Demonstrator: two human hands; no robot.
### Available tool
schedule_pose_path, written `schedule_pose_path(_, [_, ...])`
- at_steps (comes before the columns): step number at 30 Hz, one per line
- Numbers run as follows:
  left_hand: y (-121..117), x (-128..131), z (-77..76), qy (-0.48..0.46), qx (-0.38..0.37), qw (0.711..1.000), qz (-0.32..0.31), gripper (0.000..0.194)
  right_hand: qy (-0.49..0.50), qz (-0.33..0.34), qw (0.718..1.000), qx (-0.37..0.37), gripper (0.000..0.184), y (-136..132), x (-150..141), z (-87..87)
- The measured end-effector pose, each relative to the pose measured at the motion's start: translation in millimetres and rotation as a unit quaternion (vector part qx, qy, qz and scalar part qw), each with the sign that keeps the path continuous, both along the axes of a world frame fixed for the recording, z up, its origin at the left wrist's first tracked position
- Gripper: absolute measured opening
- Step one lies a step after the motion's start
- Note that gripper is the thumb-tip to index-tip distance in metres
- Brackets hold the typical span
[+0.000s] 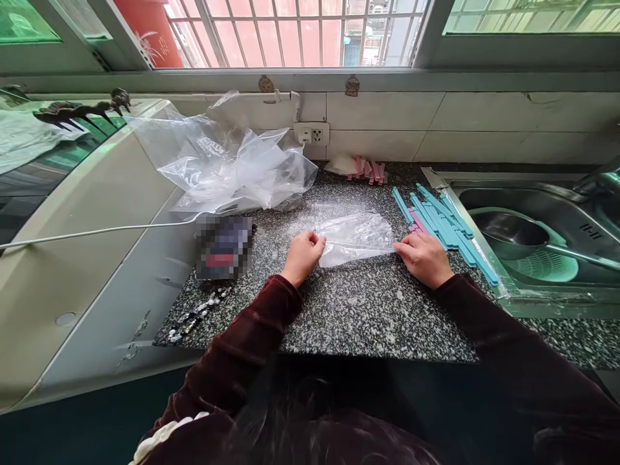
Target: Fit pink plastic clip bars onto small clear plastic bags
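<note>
A small clear plastic bag (pixel 356 236) lies flat on the speckled granite counter (pixel 358 310). My left hand (pixel 303 257) pinches the bag's near left corner, fingers curled. My right hand (pixel 423 257) holds the near right corner, fingers closed on the edge. The bag's near edge is stretched between both hands. Just right of my right hand lies a pile of several long blue sealing sticks (pixel 445 223), with a pink one (pixel 415 223) showing under them.
A heap of crumpled clear bags (pixel 232 161) sits at the back left beside a white appliance (pixel 72 258). A blurred dark packet (pixel 223 247) lies left of my hands. Pink sticks (pixel 369 171) rest by the wall. At right, a sink (pixel 542 239) holds a steel bowl and green strainer.
</note>
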State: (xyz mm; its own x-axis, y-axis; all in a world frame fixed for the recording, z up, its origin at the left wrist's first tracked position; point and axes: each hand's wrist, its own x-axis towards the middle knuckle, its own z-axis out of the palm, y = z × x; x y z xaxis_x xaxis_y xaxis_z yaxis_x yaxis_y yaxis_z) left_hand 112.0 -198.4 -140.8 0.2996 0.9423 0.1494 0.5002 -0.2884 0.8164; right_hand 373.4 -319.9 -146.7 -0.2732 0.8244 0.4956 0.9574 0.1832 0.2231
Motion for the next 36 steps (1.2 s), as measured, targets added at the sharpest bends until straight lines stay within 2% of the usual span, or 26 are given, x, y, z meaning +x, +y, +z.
schedule_pose_path(4, [-6,-13,1.3,-0.067,-0.055,0.996,-0.027,0.018,-0.008,0.003,1.000,0.008,0.021,0,1,-1.6])
schedule_pose_path(8, [-23,-17,2.5,-0.099,-0.089,0.987,-0.092,0.048,0.002,0.001,1.000,0.007,0.020,1,1,-3.0])
schedule_pose_path(11, [-34,-16,1.1,-0.099,-0.086,0.984,-0.117,0.050,-0.007,0.002,1.000,0.011,0.021,2,0,-3.1])
schedule_pose_path(13, [-39,-19,-2.0,-0.088,-0.050,0.987,-0.128,0.043,-0.010,-0.004,1.000,0.011,0.022,2,0,-2.9])
schedule_pose_path(15, [-42,-24,-6.3,-0.067,0.029,0.986,-0.150,0.035,-0.006,-0.012,1.000,0.003,0.022,2,0,-2.7])
schedule_pose_path(18, [-45,-32,-11.9,-0.032,0.163,0.967,-0.195,0.026,0.001,-0.020,1.000,-0.009,0.022,1,0,-2.0])
schedule_pose_path(21, [-46,-34,-14.3,0.008,0.247,0.945,-0.213,0.024,0.010,-0.020,1.000,-0.004,0.021,0,-1,-0.8])
schedule_pose_path(27, [-48,-31,-17.2,0.053,0.338,0.917,-0.205,0.020,-0.014,0.004,1.000,-0.009,0.022,-1,-1,0.7])
schedule_pose_path(30, [-50,-30,-21.0,0.054,0.383,0.898,-0.210,0.018,-0.036,-0.014,0.999,0.014,0.022,-2,-2,1.6])
schedule_pose_path(33, [-50,-29,-23.1,0.080,0.391,0.891,-0.218,0.020,-0.045,-0.037,0.998,0.019,0.027,-5,-3,3.7])
schedule_pose_path(36, [-52,-29,-21.7,0.111,0.399,0.880,-0.230,0.022,-0.059,-0.012,0.998,0.005,0.030,-8,-4,5.5])
